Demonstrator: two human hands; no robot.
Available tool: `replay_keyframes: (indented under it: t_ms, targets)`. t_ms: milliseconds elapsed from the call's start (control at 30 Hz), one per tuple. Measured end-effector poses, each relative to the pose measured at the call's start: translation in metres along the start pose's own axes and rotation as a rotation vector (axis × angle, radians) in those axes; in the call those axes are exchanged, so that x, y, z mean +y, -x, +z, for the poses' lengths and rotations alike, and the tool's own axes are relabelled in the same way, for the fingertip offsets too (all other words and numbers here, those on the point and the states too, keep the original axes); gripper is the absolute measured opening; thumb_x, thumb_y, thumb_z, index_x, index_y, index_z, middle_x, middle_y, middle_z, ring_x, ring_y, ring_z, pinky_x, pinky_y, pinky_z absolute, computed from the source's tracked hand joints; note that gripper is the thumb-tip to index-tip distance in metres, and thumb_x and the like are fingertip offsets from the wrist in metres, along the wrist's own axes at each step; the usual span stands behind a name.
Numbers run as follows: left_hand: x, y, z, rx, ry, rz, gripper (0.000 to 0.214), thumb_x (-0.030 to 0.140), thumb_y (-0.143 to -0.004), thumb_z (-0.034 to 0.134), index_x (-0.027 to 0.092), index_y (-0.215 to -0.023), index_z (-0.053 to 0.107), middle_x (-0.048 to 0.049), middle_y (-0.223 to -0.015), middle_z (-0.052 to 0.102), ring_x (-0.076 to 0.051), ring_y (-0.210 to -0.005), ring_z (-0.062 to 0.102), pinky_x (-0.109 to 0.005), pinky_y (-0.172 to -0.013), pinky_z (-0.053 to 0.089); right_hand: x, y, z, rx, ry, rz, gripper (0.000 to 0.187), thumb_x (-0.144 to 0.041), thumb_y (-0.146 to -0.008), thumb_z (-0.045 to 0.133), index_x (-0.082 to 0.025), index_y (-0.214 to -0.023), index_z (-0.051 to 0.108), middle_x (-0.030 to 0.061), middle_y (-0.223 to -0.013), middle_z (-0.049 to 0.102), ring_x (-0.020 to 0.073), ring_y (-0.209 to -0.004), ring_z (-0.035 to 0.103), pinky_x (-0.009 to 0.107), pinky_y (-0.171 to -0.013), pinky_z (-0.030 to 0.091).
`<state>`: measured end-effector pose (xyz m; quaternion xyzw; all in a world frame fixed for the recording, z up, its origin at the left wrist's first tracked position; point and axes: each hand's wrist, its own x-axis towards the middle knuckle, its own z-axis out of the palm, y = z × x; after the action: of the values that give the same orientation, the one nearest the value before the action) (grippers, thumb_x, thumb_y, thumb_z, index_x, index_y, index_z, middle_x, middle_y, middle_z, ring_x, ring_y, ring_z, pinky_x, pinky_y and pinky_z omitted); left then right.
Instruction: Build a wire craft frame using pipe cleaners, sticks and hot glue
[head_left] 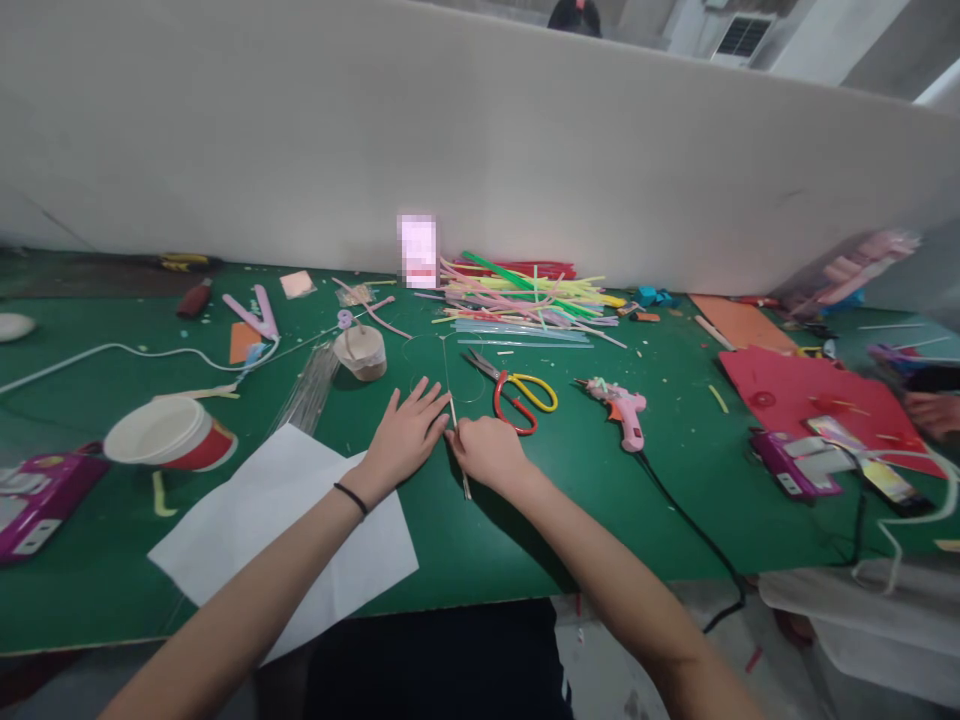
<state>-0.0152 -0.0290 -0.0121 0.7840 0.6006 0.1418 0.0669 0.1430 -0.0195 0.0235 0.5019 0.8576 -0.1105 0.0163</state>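
Observation:
My left hand (pixel 409 430) lies palm down with its fingers stretched out on the green table, its fingertips near a thin pale stick (pixel 466 485). My right hand (pixel 487 450) is closed, thumb and fingers pinching that stick against the tabletop. From the stick's upper end a fine wire (pixel 445 365) runs away from me, with faint round loops to both sides. Scissors (pixel 517 390) with one red and one yellow handle lie half open just beyond my right hand. A sheet of white paper (pixel 300 530) rests under my left forearm.
Colourful pipe cleaners (pixel 532 290) lie heaped by the partition (pixel 450 120). A pink glue gun (pixel 622 410) with a black cord is at right, beside red sheets (pixel 817 390). A paper cup (pixel 172 435), a tape-wrapped roll (pixel 361 352) and thin wires (pixel 307 385) are at left.

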Motion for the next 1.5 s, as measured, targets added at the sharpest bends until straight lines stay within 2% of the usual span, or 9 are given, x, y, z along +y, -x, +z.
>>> replay_keyframes:
  t_ms: [133,233,400,533,667,800,933,1033,1500]
  targets:
    - [-0.004,-0.001,0.002,0.02,0.021,0.007,0.048,0.039,-0.101,0.03,0.022,-0.141,0.048,-0.0096,-0.155,0.038,-0.028,-0.148,0.024,-0.062,-0.116,0.021,0.007,-0.001,-0.001,0.0,-0.099,-0.023,0.034,-0.029,-0.097,0.039,-0.009,-0.095,0.067,0.0224,-0.094,0.071,0.032,-0.091,0.069,0.038,-0.075,0.05]
    - [-0.006,0.001,-0.005,0.112,0.107,0.042,0.046,0.04,-0.1,0.035,0.025,-0.142,0.048,-0.0103,-0.161,0.023,-0.03,-0.149,0.018,-0.062,-0.115,0.023,0.024,-0.005,-0.006,-0.09,-0.242,-0.058,0.035,-0.035,-0.096,0.043,-0.015,-0.075,0.063,0.011,-0.075,0.07,0.0208,-0.071,0.07,0.028,-0.065,0.05]
    - [0.015,0.016,-0.039,0.33,0.311,0.37,0.039,0.034,-0.094,0.054,0.032,-0.133,0.056,-0.0063,-0.162,0.023,-0.031,-0.148,0.022,-0.056,-0.116,0.028,0.043,-0.007,-0.016,-0.329,-1.31,-0.006,0.042,-0.051,-0.088,0.053,-0.019,-0.062,0.047,-0.0068,-0.047,0.045,0.0062,-0.035,0.042,0.019,-0.039,0.034]
    - [0.045,0.018,-0.075,0.423,0.299,0.578,0.039,0.023,-0.088,0.066,0.029,-0.126,0.06,-0.01,-0.152,0.043,-0.032,-0.142,0.035,-0.059,-0.116,0.029,0.025,-0.008,-0.028,-0.39,-1.724,-0.057,0.039,-0.047,-0.08,0.064,-0.019,-0.06,0.046,-0.0095,-0.044,0.038,0.0045,-0.036,0.036,0.018,-0.038,0.029]
    - [0.058,0.004,-0.116,0.545,0.365,0.611,0.029,0.006,-0.089,0.055,0.025,-0.108,0.065,-0.006,-0.11,0.071,-0.024,-0.12,0.06,-0.046,-0.104,0.047,0.007,-0.014,-0.061,-0.388,-1.701,-0.134,0.03,-0.04,-0.076,0.068,-0.018,-0.064,0.052,-0.0071,-0.047,0.048,0.0065,-0.04,0.045,0.019,-0.04,0.036]
    - [0.064,-0.003,-0.163,0.649,0.339,0.547,0.026,0.007,-0.088,0.059,0.025,-0.107,0.065,-0.0031,-0.096,0.07,-0.014,-0.084,0.067,-0.026,-0.072,0.056,0.006,-0.011,-0.11,0.011,-1.711,-0.264,0.027,-0.043,-0.085,0.065,-0.018,-0.077,0.062,-0.0043,-0.059,0.06,0.006,-0.044,0.052,0.018,-0.042,0.039]
    - [0.074,-0.004,-0.192,0.802,0.256,0.499,0.024,0.008,-0.085,0.064,0.025,-0.102,0.068,-0.001,-0.094,0.07,-0.013,-0.083,0.066,-0.027,-0.069,0.055,0.001,0.006,-0.142,0.222,-1.857,-0.495,0.013,-0.034,-0.085,0.068,-0.023,-0.091,0.07,-0.0029,-0.075,0.068,0.0062,-0.058,0.061,0.017,-0.051,0.046]
    - [0.08,-0.004,-0.194,0.875,0.303,0.473,0.025,0.007,-0.084,0.067,0.026,-0.1,0.068,0.0011,-0.091,0.071,-0.013,-0.081,0.066,-0.028,-0.07,0.056,-0.004,0.018,-0.146,0.292,-1.847,-0.606,0.008,-0.029,-0.083,0.071,-0.026,-0.09,0.072,-0.0028,-0.077,0.069,0.0092,-0.068,0.066,0.021,-0.06,0.053]
    - [0.076,-0.005,-0.188,0.922,0.291,0.577,0.024,0.002,-0.076,0.073,0.018,-0.092,0.069,0.0035,-0.087,0.072,-0.009,-0.073,0.064,-0.025,-0.059,0.054,-0.006,0.031,-0.146,0.297,-1.755,-0.533,0.008,-0.03,-0.079,0.074,-0.023,-0.083,0.073,-0.001,-0.079,0.071,0.0119,-0.07,0.065,0.028,-0.065,0.057]
